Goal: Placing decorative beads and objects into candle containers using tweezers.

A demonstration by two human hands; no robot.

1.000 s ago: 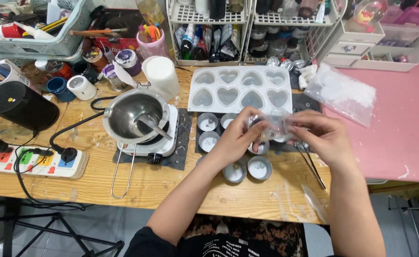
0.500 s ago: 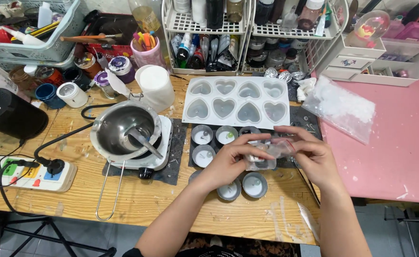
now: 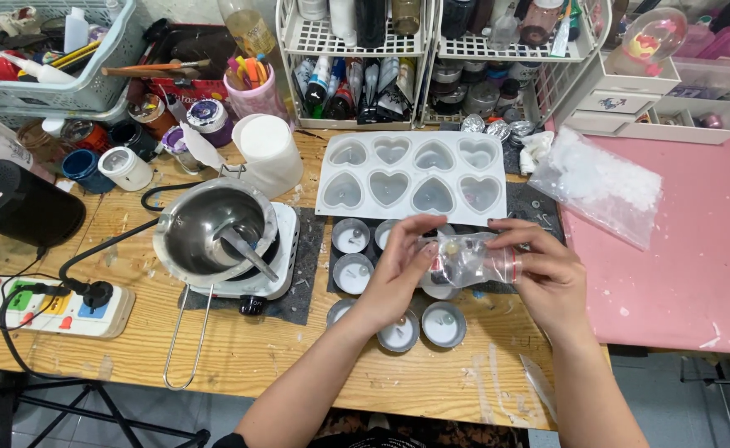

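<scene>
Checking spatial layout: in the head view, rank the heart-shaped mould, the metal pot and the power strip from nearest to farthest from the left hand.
From the left hand:
1. Heart-shaped mould, just beyond it.
2. Metal pot, to its left on the hotplate.
3. Power strip, far left, at the table edge.

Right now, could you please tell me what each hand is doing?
Left hand: closed on the small clear plastic zip bag.
Right hand: closed on the same bag's other end.
</scene>
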